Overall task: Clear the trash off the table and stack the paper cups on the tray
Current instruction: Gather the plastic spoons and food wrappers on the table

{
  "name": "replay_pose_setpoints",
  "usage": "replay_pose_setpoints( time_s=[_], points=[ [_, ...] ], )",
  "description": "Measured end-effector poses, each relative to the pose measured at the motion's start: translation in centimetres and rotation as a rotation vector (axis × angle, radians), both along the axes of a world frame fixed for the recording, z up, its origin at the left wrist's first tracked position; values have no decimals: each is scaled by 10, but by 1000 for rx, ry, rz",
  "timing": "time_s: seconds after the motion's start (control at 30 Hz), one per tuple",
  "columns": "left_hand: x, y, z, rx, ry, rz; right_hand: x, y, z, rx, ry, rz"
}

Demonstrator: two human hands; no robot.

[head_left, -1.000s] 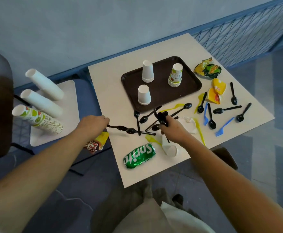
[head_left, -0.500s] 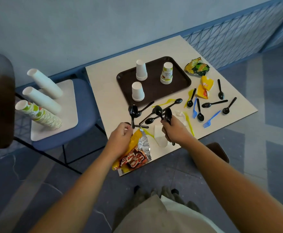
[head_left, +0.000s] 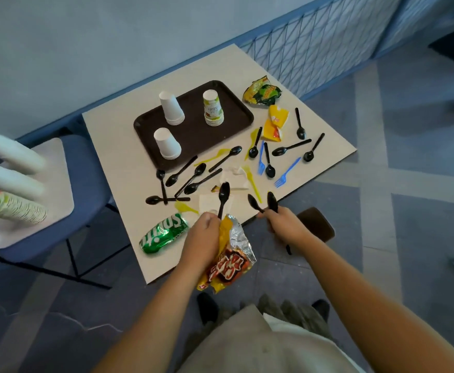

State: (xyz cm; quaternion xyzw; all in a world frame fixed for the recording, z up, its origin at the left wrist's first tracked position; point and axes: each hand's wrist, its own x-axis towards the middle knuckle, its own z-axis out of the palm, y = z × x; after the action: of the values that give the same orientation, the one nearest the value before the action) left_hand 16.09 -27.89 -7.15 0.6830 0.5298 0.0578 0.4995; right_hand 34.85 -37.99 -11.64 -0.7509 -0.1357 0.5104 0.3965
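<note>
The left hand (head_left: 203, 235) has its grip clamped on two things at once: a crumpled snack wrapper (head_left: 231, 261) hanging below the fist and one black spoon (head_left: 223, 196) standing bowl-up above it. The right hand (head_left: 285, 226) is closed round a pair of spoons (head_left: 272, 202), bowls up, handles poking out beneath. Both hands hover at the near edge of the counter (head_left: 118, 157). The loose spoons (head_left: 191, 188) lie just beyond the left hand, toward the tray (head_left: 193, 130), their long axes mostly slanting from near-left to far-right. That hand is nearer, I'd say, though already full. A soda can (head_left: 164, 234) lies on its side just left of it. Paper cups (head_left: 168, 144) stand upside down on the tray.
</note>
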Motion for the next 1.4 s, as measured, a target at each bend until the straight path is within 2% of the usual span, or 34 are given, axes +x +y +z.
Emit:
replay_pose_setpoints(
  time_s=[0.17,0.23,0.27,0.33,0.37,0.5,0.63,0.77,0.87,1.13,1.4],
  points=[
    [60,-56,-25,184,350,-300,72,-69,-4,-88,278,-32],
    [82,-79,-31,104,331,-272,102,-93,-11,-86,314,-38],
    [95,-89,-31,-5,288,-203,118,-103,-13,-85,317,-40],
    [121,-107,-33,-240,213,-60,143,-123,-20,-90,317,-51],
    [133,-114,-32,-291,205,-74,154,-130,-22,-98,317,-62],
    [167,-129,-37,-270,227,-239,188,-141,-42,-194,198,-38],
    [197,-126,-56,-195,282,-377,213,-139,-64,-208,147,22],
    [226,-117,-77,-131,275,-458,231,-135,-78,-300,40,56],
    [247,-113,-96,-107,344,-502,245,-135,-84,-365,46,25],
    [303,-119,-137,-126,437,-395,286,-140,-92,-398,70,2],
    [350,-143,-174,-277,514,-161,327,-136,-138,-468,22,215]
  ],
)
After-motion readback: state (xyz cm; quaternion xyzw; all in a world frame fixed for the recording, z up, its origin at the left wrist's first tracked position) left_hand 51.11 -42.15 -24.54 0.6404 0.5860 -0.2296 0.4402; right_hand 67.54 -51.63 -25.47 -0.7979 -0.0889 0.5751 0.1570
